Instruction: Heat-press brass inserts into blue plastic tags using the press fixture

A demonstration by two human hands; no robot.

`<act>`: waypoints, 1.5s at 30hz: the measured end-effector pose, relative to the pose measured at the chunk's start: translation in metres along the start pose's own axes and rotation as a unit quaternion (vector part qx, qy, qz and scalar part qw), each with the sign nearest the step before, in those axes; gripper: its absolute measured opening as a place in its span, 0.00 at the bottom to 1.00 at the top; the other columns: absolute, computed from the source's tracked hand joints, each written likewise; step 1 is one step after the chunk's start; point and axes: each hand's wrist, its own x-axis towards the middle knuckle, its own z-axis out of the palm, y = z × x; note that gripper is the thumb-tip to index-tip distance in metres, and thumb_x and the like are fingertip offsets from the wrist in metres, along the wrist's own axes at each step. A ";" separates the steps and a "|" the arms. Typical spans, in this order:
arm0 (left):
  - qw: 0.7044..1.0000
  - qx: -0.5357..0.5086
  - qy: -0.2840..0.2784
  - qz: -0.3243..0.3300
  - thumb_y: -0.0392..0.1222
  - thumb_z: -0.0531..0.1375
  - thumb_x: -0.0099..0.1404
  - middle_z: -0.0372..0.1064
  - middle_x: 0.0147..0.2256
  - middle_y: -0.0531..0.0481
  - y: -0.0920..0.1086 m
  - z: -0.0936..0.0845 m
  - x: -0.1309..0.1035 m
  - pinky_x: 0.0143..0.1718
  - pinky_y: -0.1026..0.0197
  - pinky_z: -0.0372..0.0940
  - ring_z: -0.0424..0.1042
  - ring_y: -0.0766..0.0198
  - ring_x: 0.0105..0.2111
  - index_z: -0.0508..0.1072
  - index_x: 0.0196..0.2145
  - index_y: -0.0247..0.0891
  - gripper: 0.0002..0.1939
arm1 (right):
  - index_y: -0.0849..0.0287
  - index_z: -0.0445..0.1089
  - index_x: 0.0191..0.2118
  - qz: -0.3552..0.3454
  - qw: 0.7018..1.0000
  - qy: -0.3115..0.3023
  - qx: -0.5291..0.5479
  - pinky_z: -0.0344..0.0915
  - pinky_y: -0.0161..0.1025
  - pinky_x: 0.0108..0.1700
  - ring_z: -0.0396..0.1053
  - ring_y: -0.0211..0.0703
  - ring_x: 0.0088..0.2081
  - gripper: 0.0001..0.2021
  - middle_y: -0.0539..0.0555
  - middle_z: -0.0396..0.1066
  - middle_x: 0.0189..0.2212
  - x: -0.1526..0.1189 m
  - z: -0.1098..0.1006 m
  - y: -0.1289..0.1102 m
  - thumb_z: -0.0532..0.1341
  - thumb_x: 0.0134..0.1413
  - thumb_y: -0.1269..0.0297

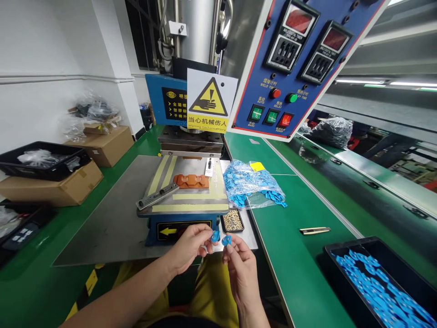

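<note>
a worker's left hand [194,246] and right hand [241,262] each pinch a small blue plastic piece, the left piece [215,236] and right piece [226,240] held just apart in a fingertip grip before the near edge of the press base [186,208]. a dark tray of small brass-colored parts [233,221] sits just beyond the hands, while a clear bag of blue pieces [252,182] lies near the left edge of the green surface [283,218], a black bin [375,282] of more at its near right corner.
</note>
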 end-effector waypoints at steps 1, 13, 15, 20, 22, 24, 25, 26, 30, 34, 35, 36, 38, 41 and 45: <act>1.000 -0.001 0.000 0.000 0.47 0.63 0.54 0.70 0.26 0.49 0.000 0.000 0.000 0.19 0.69 0.50 0.64 0.72 0.21 0.68 0.24 0.33 0.14 | 0.59 0.74 0.39 -0.005 1.000 0.002 -0.005 0.56 0.32 0.25 0.59 0.32 0.23 0.15 0.49 0.68 0.24 0.000 0.000 0.000 0.70 0.43 0.61; 1.000 -0.005 -0.001 -0.001 0.47 0.63 0.54 0.68 0.25 0.50 -0.002 -0.001 0.000 0.19 0.69 0.50 0.63 0.72 0.20 0.67 0.23 0.33 0.14 | 0.59 0.74 0.39 -0.008 1.000 0.005 -0.016 0.57 0.32 0.25 0.59 0.32 0.23 0.16 0.50 0.69 0.25 -0.001 0.001 -0.001 0.70 0.42 0.61; 1.000 -0.005 0.000 -0.003 0.46 0.63 0.54 0.68 0.24 0.51 -0.002 -0.001 0.000 0.18 0.69 0.50 0.63 0.72 0.20 0.67 0.23 0.33 0.13 | 0.59 0.74 0.40 -0.010 1.000 0.006 -0.021 0.57 0.32 0.25 0.59 0.33 0.23 0.16 0.50 0.69 0.25 -0.001 0.001 -0.001 0.70 0.42 0.60; 1.000 -0.010 -0.002 -0.006 0.47 0.63 0.53 0.68 0.24 0.51 -0.002 -0.001 0.000 0.18 0.69 0.50 0.63 0.73 0.19 0.67 0.23 0.34 0.14 | 0.59 0.75 0.39 -0.017 0.999 0.005 -0.026 0.58 0.33 0.25 0.60 0.34 0.23 0.16 0.50 0.68 0.24 -0.001 0.001 -0.001 0.70 0.42 0.60; 1.000 -0.017 -0.003 -0.011 0.47 0.63 0.53 0.67 0.23 0.51 -0.002 -0.001 0.000 0.18 0.70 0.49 0.63 0.73 0.19 0.66 0.23 0.34 0.14 | 0.59 0.75 0.39 -0.016 1.000 0.003 -0.025 0.58 0.33 0.25 0.60 0.34 0.23 0.16 0.50 0.68 0.24 -0.001 0.001 0.000 0.70 0.42 0.60; 0.999 -0.024 -0.003 -0.020 0.46 0.63 0.52 0.67 0.22 0.52 -0.002 -0.001 0.000 0.18 0.70 0.49 0.63 0.73 0.18 0.65 0.23 0.34 0.14 | 0.59 0.75 0.40 -0.017 1.000 0.005 -0.023 0.58 0.33 0.25 0.60 0.34 0.23 0.16 0.50 0.68 0.24 -0.001 0.000 0.001 0.69 0.42 0.60; 0.999 -0.025 -0.002 -0.027 0.47 0.63 0.51 0.67 0.22 0.52 -0.002 0.000 0.000 0.17 0.71 0.49 0.62 0.73 0.18 0.65 0.23 0.34 0.14 | 0.59 0.75 0.40 -0.018 1.000 0.006 -0.023 0.58 0.33 0.25 0.60 0.34 0.23 0.16 0.50 0.69 0.25 -0.001 0.000 0.002 0.69 0.42 0.60; 0.999 -0.022 0.000 -0.033 0.47 0.63 0.51 0.67 0.22 0.52 -0.002 0.000 0.000 0.17 0.71 0.49 0.62 0.74 0.18 0.65 0.23 0.34 0.14 | 0.59 0.75 0.40 -0.018 1.000 0.005 -0.023 0.58 0.33 0.26 0.60 0.34 0.24 0.16 0.51 0.69 0.25 -0.001 -0.001 0.003 0.69 0.43 0.60; 0.998 0.022 0.026 -0.048 0.46 0.62 0.50 0.66 0.18 0.53 -0.003 0.001 0.001 0.14 0.70 0.47 0.58 0.75 0.13 0.64 0.22 0.35 0.13 | 0.59 0.74 0.41 -0.013 1.000 -0.009 -0.022 0.58 0.33 0.27 0.60 0.34 0.24 0.16 0.51 0.69 0.26 -0.001 -0.006 0.006 0.69 0.44 0.60; 0.997 0.057 0.031 -0.051 0.44 0.59 0.51 0.62 0.14 0.55 -0.006 -0.001 0.002 0.13 0.70 0.42 0.53 0.76 0.11 0.62 0.19 0.36 0.11 | 0.58 0.74 0.41 -0.008 1.000 -0.014 -0.021 0.58 0.32 0.27 0.60 0.33 0.24 0.15 0.50 0.69 0.26 -0.001 -0.007 0.007 0.68 0.45 0.60; 0.996 0.064 0.030 -0.052 0.43 0.59 0.51 0.62 0.13 0.55 -0.007 -0.001 0.003 0.12 0.70 0.41 0.53 0.76 0.10 0.62 0.19 0.36 0.11 | 0.58 0.74 0.41 -0.006 1.000 -0.015 -0.022 0.58 0.31 0.27 0.60 0.32 0.24 0.15 0.50 0.69 0.26 -0.001 -0.007 0.007 0.68 0.45 0.60; 0.996 0.071 0.029 -0.053 0.42 0.58 0.52 0.61 0.13 0.55 -0.008 -0.002 0.003 0.12 0.70 0.41 0.52 0.76 0.10 0.62 0.19 0.36 0.10 | 0.58 0.74 0.41 -0.004 1.000 -0.017 -0.022 0.57 0.31 0.27 0.60 0.32 0.24 0.15 0.49 0.69 0.25 -0.001 -0.007 0.007 0.68 0.46 0.60; 0.995 0.083 0.026 -0.053 0.41 0.58 0.52 0.61 0.12 0.56 -0.009 -0.004 0.004 0.12 0.70 0.41 0.51 0.76 0.09 0.62 0.19 0.37 0.09 | 0.58 0.74 0.41 -0.002 1.000 -0.020 -0.021 0.57 0.31 0.28 0.60 0.32 0.25 0.15 0.49 0.68 0.25 -0.001 -0.006 0.007 0.68 0.46 0.61; 0.994 0.094 0.025 -0.053 0.40 0.56 0.51 0.60 0.12 0.56 -0.009 -0.005 0.005 0.11 0.69 0.41 0.50 0.76 0.09 0.62 0.18 0.37 0.07 | 0.58 0.74 0.41 0.000 0.999 -0.026 -0.019 0.58 0.31 0.28 0.60 0.32 0.25 0.15 0.49 0.68 0.25 0.000 -0.006 0.007 0.68 0.46 0.61; 0.991 0.121 0.027 -0.046 0.38 0.53 0.49 0.59 0.11 0.57 -0.006 -0.004 0.004 0.11 0.70 0.41 0.50 0.76 0.08 0.61 0.18 0.37 0.06 | 0.58 0.74 0.41 0.004 0.999 -0.028 -0.022 0.58 0.31 0.27 0.60 0.32 0.25 0.15 0.49 0.68 0.26 0.001 -0.007 0.009 0.68 0.46 0.61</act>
